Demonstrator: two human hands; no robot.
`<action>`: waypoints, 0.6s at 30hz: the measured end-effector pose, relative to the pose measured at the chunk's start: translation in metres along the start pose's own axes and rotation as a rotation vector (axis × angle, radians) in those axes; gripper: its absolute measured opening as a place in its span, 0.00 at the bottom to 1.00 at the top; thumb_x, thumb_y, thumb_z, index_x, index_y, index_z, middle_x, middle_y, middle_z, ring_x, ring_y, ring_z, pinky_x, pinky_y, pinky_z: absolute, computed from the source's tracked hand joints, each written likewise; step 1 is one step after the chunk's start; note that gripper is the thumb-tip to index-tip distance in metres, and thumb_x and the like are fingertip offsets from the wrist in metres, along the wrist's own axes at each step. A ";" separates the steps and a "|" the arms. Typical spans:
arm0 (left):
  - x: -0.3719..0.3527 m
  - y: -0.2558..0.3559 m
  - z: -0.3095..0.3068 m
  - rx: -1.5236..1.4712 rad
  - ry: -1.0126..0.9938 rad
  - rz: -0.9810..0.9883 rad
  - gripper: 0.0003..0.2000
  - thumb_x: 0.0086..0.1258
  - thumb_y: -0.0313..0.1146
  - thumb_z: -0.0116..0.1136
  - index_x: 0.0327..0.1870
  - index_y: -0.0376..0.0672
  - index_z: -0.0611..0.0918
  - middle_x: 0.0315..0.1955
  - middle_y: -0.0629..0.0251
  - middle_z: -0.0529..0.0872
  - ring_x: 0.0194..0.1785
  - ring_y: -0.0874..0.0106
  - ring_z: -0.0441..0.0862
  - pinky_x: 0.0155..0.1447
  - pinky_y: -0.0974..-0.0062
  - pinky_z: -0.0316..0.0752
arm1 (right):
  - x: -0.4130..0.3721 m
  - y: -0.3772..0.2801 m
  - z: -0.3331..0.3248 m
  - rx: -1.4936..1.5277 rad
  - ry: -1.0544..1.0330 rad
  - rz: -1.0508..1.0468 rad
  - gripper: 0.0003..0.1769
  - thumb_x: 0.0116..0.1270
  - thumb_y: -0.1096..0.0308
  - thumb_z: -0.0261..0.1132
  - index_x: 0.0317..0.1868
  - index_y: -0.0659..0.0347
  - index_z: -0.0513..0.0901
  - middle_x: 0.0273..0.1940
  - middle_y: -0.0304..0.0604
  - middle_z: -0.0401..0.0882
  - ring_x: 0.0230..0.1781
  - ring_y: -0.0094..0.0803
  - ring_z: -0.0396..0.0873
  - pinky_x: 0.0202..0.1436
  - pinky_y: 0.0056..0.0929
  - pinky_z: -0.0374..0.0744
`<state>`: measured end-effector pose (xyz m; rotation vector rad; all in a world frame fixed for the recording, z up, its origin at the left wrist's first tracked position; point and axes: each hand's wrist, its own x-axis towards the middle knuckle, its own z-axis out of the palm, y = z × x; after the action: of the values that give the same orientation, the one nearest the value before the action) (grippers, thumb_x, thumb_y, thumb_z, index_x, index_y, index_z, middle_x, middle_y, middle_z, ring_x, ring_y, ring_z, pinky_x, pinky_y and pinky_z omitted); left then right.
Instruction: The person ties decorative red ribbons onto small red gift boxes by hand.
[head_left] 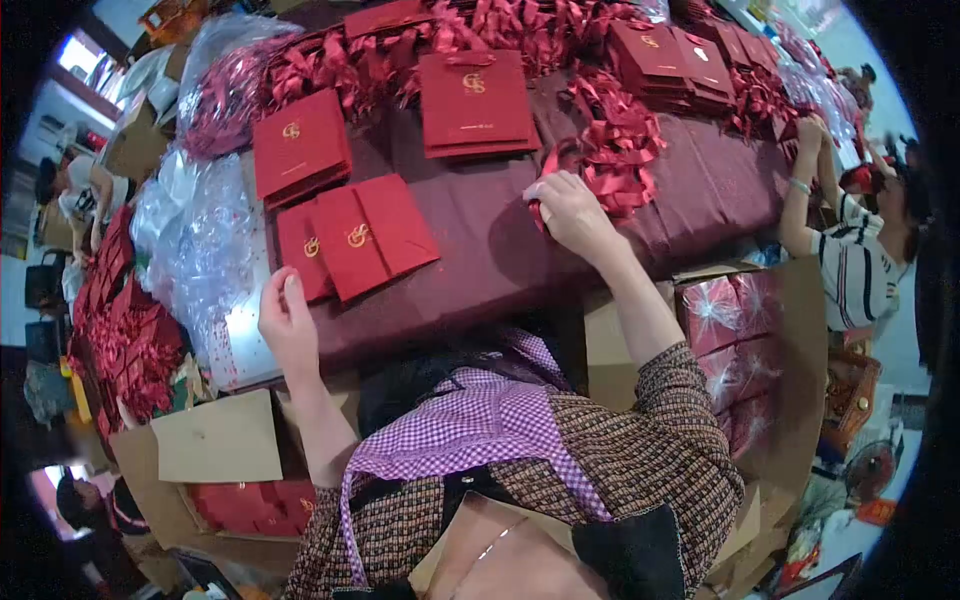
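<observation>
My right hand [573, 215] is closed on a red ribbon, beside a loose heap of red ribbons [615, 150] on the dark red cloth. My left hand [289, 312] is raised at the table's near edge, fingers bent and close together; whether it holds anything is too small to tell. Just beyond it lie red bags with gold lettering [375, 238], overlapping. Farther back are a stack of red bags [300, 145] at the left and another stack [476, 105] in the middle.
Clear plastic wrap [195, 225] lies at the left. An open carton [800, 350] with wrapped red boxes [735, 365] stands at the right, and another carton [215, 440] at the lower left. A person in a striped top [855, 265] is at the table's right end.
</observation>
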<state>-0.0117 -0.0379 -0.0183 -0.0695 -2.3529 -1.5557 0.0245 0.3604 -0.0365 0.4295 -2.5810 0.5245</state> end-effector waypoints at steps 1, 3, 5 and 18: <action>0.001 0.004 0.001 0.059 0.011 0.031 0.11 0.73 0.30 0.53 0.48 0.31 0.80 0.39 0.61 0.84 0.41 0.75 0.80 0.46 0.78 0.75 | 0.001 -0.012 0.008 0.066 -0.007 -0.028 0.11 0.55 0.79 0.58 0.39 0.60 0.78 0.37 0.48 0.77 0.41 0.46 0.75 0.48 0.42 0.74; 0.003 0.007 0.004 0.169 0.026 0.084 0.12 0.72 0.32 0.55 0.48 0.32 0.80 0.39 0.57 0.84 0.40 0.71 0.80 0.45 0.74 0.76 | 0.004 -0.035 0.021 0.120 -0.035 -0.076 0.13 0.53 0.80 0.59 0.41 0.60 0.79 0.39 0.48 0.78 0.42 0.47 0.75 0.49 0.41 0.75; 0.005 0.003 0.007 0.212 0.023 0.099 0.12 0.73 0.32 0.55 0.48 0.32 0.80 0.39 0.58 0.84 0.40 0.72 0.80 0.46 0.74 0.76 | 0.009 -0.059 0.028 0.178 0.006 -0.080 0.15 0.53 0.81 0.60 0.42 0.61 0.79 0.39 0.48 0.77 0.43 0.46 0.75 0.51 0.40 0.75; 0.014 -0.004 0.018 0.406 -0.072 0.135 0.14 0.70 0.33 0.56 0.49 0.32 0.79 0.46 0.50 0.80 0.49 0.54 0.78 0.55 0.63 0.73 | 0.024 -0.047 0.029 0.757 0.132 0.364 0.23 0.63 0.82 0.62 0.60 0.64 0.73 0.43 0.38 0.79 0.46 0.25 0.77 0.53 0.23 0.75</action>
<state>-0.0305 -0.0250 -0.0242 -0.1883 -2.6113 -1.0078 0.0118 0.3015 -0.0350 0.1416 -2.2553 1.6103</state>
